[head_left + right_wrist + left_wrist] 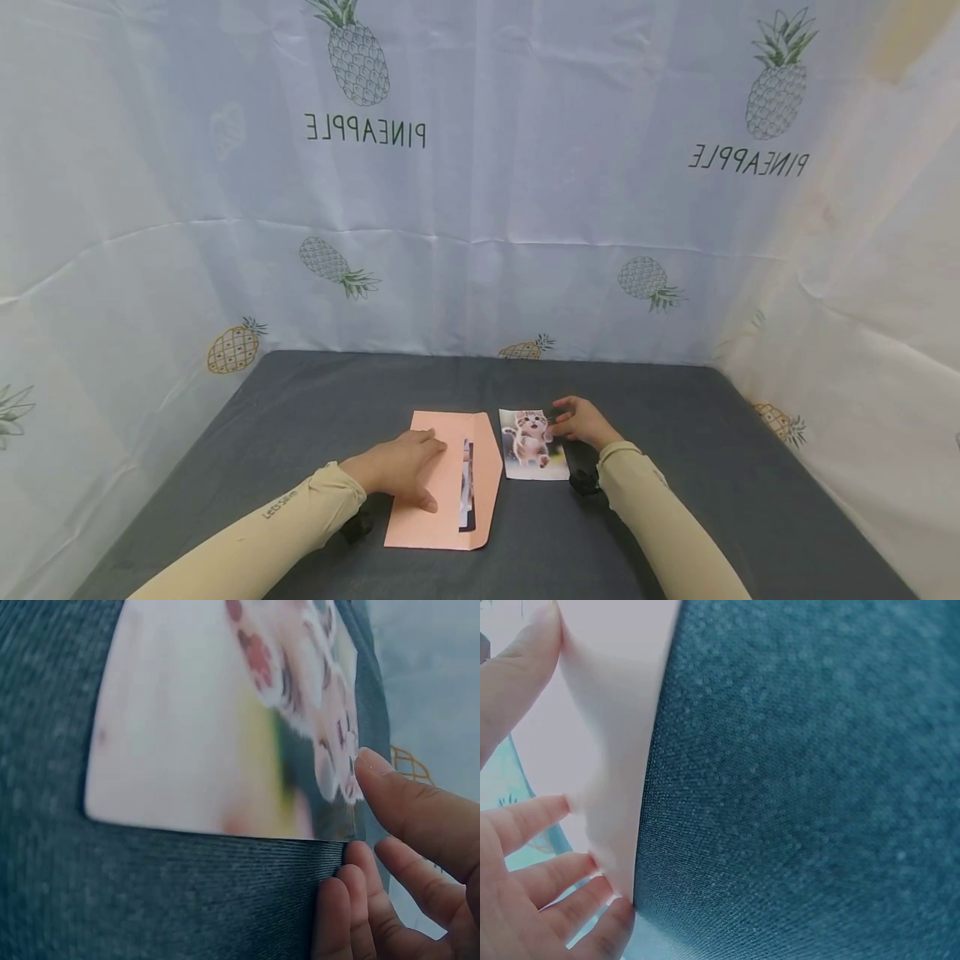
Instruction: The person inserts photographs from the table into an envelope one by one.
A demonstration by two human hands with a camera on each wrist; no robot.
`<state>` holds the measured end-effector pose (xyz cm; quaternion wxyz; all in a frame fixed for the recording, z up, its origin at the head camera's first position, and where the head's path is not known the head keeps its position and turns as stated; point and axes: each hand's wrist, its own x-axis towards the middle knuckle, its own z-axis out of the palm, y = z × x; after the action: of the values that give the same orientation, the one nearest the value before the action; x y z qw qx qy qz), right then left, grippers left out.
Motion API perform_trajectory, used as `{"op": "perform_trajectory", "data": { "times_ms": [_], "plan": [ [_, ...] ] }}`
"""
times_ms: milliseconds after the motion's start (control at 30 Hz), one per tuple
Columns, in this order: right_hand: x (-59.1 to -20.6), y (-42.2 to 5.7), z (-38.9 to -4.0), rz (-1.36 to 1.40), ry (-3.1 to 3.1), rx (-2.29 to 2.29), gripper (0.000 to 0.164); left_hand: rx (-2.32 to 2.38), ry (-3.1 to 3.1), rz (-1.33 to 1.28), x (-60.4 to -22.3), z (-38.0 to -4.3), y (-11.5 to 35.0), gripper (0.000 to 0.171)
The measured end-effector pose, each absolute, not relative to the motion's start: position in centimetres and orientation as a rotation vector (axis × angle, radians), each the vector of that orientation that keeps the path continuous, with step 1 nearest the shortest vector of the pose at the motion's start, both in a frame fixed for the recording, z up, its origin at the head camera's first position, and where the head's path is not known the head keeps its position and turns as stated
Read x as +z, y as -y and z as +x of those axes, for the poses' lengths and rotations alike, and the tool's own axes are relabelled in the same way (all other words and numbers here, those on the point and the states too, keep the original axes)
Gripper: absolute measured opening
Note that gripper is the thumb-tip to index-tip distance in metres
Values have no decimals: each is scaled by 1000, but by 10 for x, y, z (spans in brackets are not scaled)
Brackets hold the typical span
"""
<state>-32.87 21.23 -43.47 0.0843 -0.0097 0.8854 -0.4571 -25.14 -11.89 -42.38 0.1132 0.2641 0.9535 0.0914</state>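
A pink envelope (438,492) lies on the dark cloth in the head view, its pointed flap to the right. Dark-edged pictures (467,492) show in its opening. My left hand (405,471) rests on it with spread fingers; the left wrist view shows the thumb and fingertips (577,862) along its pale surface. To the right lies a photo of a kitten (531,446). My right hand (588,423) is at the photo's upper right corner. In the right wrist view its thumb (390,780) touches the photo, while the other fingertips stay by the edge, apart from the thumb.
The dark tablecloth (360,387) covers the whole surface. White curtains (480,192) with pineapple prints hang behind it and along both sides. A small black device (583,482) is on the right wrist, and another (356,527) is on the left.
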Motion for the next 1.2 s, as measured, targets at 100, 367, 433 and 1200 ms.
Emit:
{"op": "perform_trajectory", "data": {
  "times_ms": [100,367,433,1200],
  "plan": [
    [-436,-209,-328,4,-2654,-1330,61,257,-2796,764,-423,-251,119,90],
    [-436,-204,-327,-5,-2699,-1235,63,253,-2798,751,-423,-249,118,90],
    [-436,-204,-328,-15,-2714,-1216,63,255,-2802,753,-423,-249,118,89],
    [-436,-201,-326,55,-2779,-1223,61,249,-2813,775,-426,-252,117,89]
  ]
}}
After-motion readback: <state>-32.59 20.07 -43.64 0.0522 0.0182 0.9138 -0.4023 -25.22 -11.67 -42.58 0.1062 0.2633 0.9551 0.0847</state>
